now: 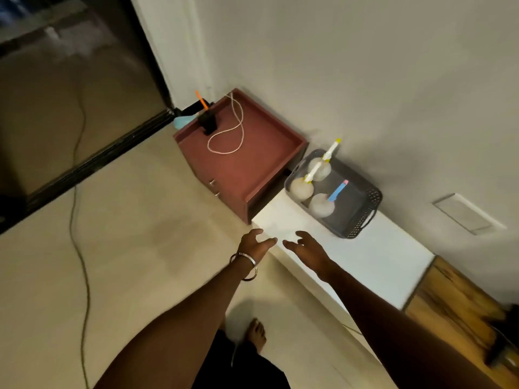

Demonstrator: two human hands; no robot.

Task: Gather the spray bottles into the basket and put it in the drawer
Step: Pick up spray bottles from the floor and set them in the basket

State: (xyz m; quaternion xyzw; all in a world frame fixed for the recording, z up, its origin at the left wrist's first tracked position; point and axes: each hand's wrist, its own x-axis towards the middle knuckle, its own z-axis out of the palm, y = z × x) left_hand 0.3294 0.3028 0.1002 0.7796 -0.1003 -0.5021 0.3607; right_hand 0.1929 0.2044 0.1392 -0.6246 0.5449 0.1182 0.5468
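Both hands reach forward with fingers spread and nothing in them: the left hand [254, 242], with a metal bangle [243, 266] at its wrist, hangs over the floor just off the near corner of the white tabletop [373, 254], and the right hand [306, 247] is over the tabletop's near edge. The two hands are close together but apart. Further along the tabletop, by the wall, sits the grey basket [356, 217], clear of both hands. Three spray bottles stand upright inside it: two with yellow-tipped heads [302, 188] [320, 168] and one with a blue head [321, 204]. Just beside the basket stands a reddish-brown drawer unit [241, 169] with a looped white cable [227, 136] on its top. A bare foot [257, 334] shows on the floor below.
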